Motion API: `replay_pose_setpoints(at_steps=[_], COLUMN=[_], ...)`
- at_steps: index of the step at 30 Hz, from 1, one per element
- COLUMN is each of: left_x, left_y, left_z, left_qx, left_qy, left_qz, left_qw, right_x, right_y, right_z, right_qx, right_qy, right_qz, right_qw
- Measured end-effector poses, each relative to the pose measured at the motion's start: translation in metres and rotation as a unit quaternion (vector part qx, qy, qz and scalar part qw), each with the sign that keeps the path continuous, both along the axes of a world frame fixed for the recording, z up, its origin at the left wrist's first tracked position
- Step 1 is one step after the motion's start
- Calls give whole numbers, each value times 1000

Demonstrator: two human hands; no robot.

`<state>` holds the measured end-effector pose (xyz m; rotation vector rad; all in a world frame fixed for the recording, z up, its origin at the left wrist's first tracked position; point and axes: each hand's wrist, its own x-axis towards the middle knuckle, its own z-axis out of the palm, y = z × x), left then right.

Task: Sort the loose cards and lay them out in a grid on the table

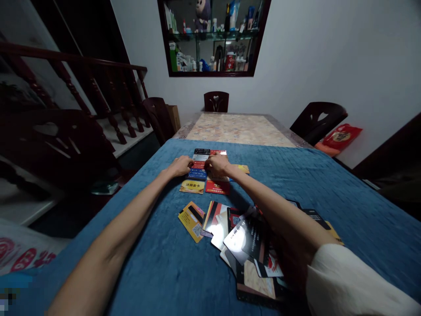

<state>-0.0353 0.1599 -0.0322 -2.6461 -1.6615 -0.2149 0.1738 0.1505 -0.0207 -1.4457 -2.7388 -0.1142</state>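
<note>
Two overlapping columns of plastic cards lie on the blue tablecloth. My left hand (180, 166) is closed at the left edge of a red card (198, 165), and its fingertips are pressed together there. At that card's right edge is my right hand (217, 164), fingers curled inward, covering part of the right column. A black card (201, 152) tops the left column, a blue card (197, 174) lies lower, and a gold card (192, 186) is at the bottom. Beside the gold one lies another red card (217, 188). A yellow card (243, 169) partly shows behind my right wrist.
Closer to me, a loose pile of cards (241, 239) spreads partly under my right forearm, with a yellow card (192, 220) at its left. The blue cloth (158, 263) covers the near table. Chairs (318, 118) stand around it, and a railing (82, 66) is left.
</note>
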Motion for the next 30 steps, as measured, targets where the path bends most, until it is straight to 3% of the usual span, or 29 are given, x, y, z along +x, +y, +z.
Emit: replay_pose_setpoints(at_steps=[11,18,24,30], left_x=[8,9,7,4], left_y=[-11,-24,-45,-78], left_z=[7,10,15,18], left_qx=[-7,17,50,79], left_qy=[14,8,-15,-39], left_qz=[24,42,44,0], left_qw=[1000,999,998,996], right_x=[-1,4,11,14], right_y=[-4,-13,-34,-67], right_z=[0,9,17,15], right_qx=[4,2,16,34], right_qy=[0,3,14,43], right_qz=[5,-2,-2,23], right_qw=[1000,1000,1000,998])
